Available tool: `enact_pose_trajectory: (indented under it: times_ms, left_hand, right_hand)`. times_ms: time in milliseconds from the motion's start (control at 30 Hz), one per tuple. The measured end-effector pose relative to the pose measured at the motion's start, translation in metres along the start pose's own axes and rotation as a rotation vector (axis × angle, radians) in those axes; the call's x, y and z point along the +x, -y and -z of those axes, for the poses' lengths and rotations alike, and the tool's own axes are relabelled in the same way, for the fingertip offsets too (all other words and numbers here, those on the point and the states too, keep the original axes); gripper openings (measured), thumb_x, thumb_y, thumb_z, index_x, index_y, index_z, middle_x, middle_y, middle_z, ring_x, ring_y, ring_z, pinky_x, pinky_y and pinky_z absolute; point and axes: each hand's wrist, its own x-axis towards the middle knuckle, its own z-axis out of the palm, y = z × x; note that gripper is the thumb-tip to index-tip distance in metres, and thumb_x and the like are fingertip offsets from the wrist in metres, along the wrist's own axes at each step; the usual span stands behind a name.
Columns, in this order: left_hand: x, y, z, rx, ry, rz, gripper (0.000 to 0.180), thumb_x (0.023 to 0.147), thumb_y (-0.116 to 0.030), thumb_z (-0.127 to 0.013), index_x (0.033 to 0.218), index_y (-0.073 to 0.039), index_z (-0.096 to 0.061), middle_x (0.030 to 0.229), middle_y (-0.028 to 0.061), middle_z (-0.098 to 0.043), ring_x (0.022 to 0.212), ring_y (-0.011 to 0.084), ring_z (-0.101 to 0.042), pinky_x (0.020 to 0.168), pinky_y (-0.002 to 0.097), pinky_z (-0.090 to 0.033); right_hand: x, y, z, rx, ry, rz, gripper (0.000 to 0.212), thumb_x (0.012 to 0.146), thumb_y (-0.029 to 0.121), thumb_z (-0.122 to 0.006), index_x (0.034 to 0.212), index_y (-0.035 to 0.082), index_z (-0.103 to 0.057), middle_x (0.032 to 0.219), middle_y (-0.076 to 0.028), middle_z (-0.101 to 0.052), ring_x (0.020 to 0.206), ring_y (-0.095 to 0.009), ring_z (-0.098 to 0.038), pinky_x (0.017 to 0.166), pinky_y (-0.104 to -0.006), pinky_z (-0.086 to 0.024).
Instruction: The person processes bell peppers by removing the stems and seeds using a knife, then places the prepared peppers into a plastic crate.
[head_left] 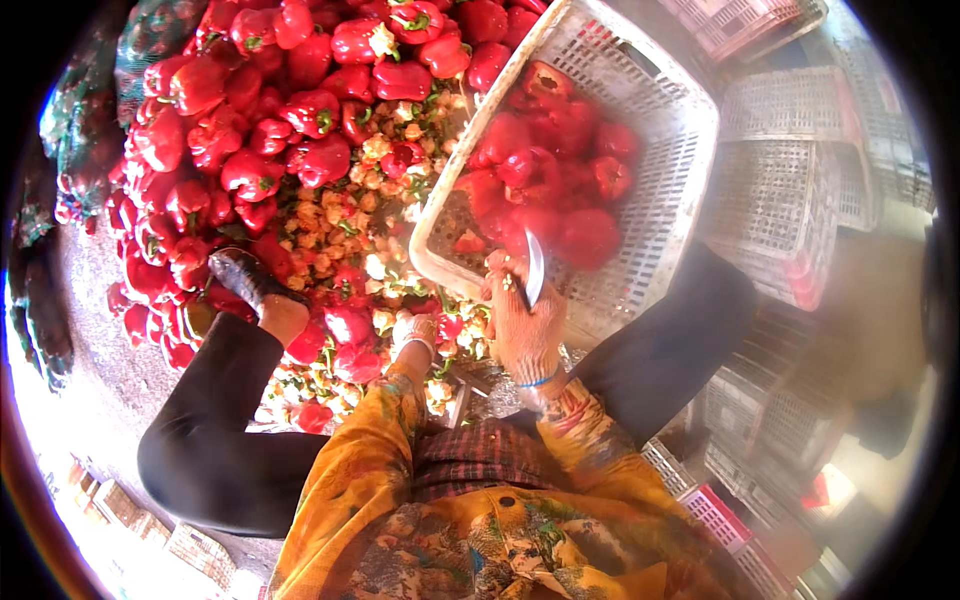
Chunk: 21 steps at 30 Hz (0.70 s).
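— Tell us what's hard to see!
— Plenty; the red peppers (545, 165) inside the white crate (668, 135) are a smear, bunched toward its left edge; the crate's far left corner runs out of view; the right hand (530, 325) covers part of its near edge!
— And that hand?
— Gloved, forearm angling up and inward, fingers wrapped round a knife (536, 268); the handle is mostly hidden in the grip; the curved blade points away, over the crate's near edge!
— The left hand (415, 328)?
— Gloved too, reaching forward, low beside the crate's near left corner, among loose peppers (352, 325) and yellowish cores (335, 225); its fingertips are hard to make out, so I can't tell whether it's wide, narrow or holding anything!
— The big heap (220, 140)?
— Red peppers, left of the crate's left edge; bright glare washes out the floor (95, 290) beyond!
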Motion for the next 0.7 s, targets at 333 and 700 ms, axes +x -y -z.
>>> enact_pose_trajectory:
  times_ms: [333, 700]
  left_hand:
    - [0.010, -0.021, -0.023, -2.391, -0.046, 0.502, 0.044, 0.070, -0.026, -0.082, 0.108, -0.009, -0.067, 0.095, 0.0085, -0.072, 0.080, 0.0243, -0.070, 0.068, 0.0358, -0.057]
    - [-0.145, 0.031, 0.133, -1.190, -0.893, 0.851, 0.053, 0.063, -0.029, -0.085, 0.108, -0.008, -0.066, 0.093, 0.0084, -0.073, 0.084, 0.0241, -0.071, 0.073, 0.0345, -0.056]
  right_hand:
    - [-0.002, 0.004, -0.001, 0.021, -0.028, -0.093, 0.018, 0.099, 0.013, -0.059, 0.112, 0.001, -0.061, 0.080, -0.008, -0.062, 0.050, -0.007, -0.053, 0.043, -0.0215, -0.042]
    - [0.001, 0.009, -0.001, -0.290, 0.082, 0.258, 0.014, 0.094, 0.009, -0.065, 0.105, 0.003, -0.067, 0.091, -0.009, -0.073, 0.077, -0.019, -0.070, 0.069, -0.0313, -0.055]
